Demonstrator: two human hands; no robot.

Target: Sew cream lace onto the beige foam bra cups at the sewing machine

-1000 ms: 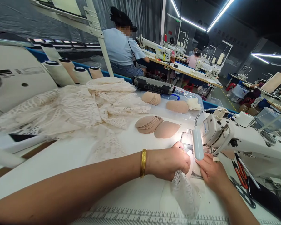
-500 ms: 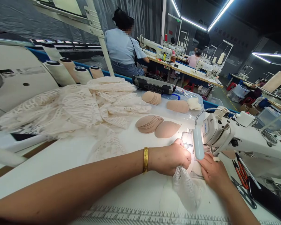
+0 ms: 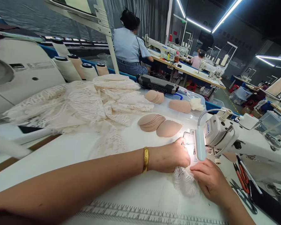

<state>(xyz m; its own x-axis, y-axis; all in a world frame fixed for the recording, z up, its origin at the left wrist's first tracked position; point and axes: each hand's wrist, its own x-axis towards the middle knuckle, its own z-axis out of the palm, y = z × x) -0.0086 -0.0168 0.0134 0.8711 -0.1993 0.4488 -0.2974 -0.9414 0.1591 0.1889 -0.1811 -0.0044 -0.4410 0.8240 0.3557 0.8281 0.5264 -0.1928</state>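
Observation:
My left hand (image 3: 175, 156), a gold bangle on its wrist, is closed on a piece of white lace fabric (image 3: 184, 182) beside the sewing machine (image 3: 227, 131). The lace hangs from under its fingers onto the white table. My right hand (image 3: 209, 178) has its fingertips pinched together at the right edge of the same lace, just in front of the machine's head. A lit lamp (image 3: 199, 143) glares over the stitching spot, so the needle and the fabric under it are hard to see. Beige oval pads (image 3: 151, 122) lie stacked behind my left hand, with another pad (image 3: 169, 128) alongside.
A heap of cream lace (image 3: 84, 100) covers the table's left side, near thread cones (image 3: 66, 68). More pads (image 3: 154, 97) rest on a clear plastic lid behind. Orange-handled scissors (image 3: 243, 178) and dark snips (image 3: 244, 198) lie at right. A ruler strip (image 3: 140, 212) runs along the front.
My right hand has drawn back from the machine's head toward me, onto the lace beside my left hand. The hanging lace is bunched up shorter. The view has shifted slightly.

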